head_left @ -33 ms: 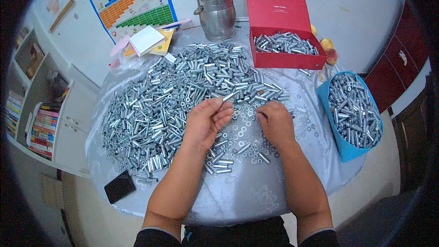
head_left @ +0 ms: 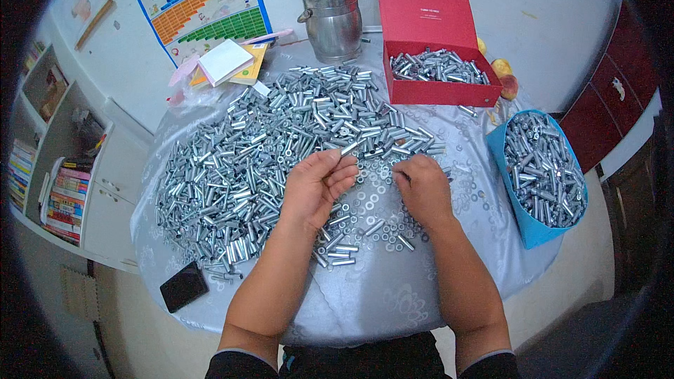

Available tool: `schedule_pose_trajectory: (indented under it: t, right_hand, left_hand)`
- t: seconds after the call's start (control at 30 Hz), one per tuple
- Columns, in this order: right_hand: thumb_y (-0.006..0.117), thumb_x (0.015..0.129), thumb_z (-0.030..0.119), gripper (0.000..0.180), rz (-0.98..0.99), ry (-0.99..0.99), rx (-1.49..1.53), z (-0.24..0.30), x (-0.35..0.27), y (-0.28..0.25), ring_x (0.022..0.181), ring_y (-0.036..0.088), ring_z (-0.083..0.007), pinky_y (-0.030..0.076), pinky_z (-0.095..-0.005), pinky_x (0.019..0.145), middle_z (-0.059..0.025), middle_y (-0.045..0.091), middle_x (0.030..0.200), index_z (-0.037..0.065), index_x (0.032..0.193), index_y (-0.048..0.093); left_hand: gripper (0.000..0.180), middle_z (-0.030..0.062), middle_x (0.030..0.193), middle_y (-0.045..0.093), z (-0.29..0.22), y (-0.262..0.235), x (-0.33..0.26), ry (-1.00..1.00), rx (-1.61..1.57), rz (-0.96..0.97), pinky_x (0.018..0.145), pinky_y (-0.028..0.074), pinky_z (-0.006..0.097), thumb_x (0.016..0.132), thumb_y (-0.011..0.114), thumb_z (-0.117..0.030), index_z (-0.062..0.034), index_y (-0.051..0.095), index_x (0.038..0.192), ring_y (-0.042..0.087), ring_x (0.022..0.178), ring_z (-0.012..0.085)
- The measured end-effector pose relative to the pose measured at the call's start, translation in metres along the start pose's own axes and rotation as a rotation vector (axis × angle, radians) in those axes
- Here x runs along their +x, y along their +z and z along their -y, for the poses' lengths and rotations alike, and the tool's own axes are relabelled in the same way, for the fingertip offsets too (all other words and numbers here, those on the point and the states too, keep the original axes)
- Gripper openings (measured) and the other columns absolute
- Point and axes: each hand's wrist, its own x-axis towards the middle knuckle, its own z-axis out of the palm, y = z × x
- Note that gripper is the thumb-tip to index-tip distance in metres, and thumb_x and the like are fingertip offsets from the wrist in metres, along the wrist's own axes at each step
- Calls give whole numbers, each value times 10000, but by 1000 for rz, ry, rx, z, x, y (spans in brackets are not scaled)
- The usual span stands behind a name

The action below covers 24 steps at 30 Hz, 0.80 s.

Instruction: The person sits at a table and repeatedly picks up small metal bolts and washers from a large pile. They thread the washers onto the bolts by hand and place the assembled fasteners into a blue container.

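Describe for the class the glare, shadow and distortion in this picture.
Head view: black fisheye corners, edges of the bookcase bowed near the rim; head view: bright glints on the metal tubes and lidded metal pot, soft shadow across the shiny tablecloth.

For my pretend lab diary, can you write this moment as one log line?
left hand: pinching metal tube; right hand: curled, contents unclear; washers: loose between hands; blue container, red box: holding metal parts
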Motion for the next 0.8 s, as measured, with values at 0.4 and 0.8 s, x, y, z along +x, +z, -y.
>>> schedule_pose_trajectory:
  t: [0.4,0.8]
  right_hand:
    - [673,783,193,141,200,-88,-2,26,6,25,868,578,-320,473,-442,774,-129,590,847,65,843,674]
    - [596,815,125,95,293,-60,-108,30,7,19,874,597,-341,490,-443,756,-168,597,881,34,823,620]
  left_hand:
    - [153,143,927,689,-3,1,-1,32,35,-40,669,581,266,934,577,-132,13,602,979,686,754,170]
    - [177,133,911,687,-1,4,-4,25,96,-50,662,576,282,929,586,-161,3,604,993,682,741,174]
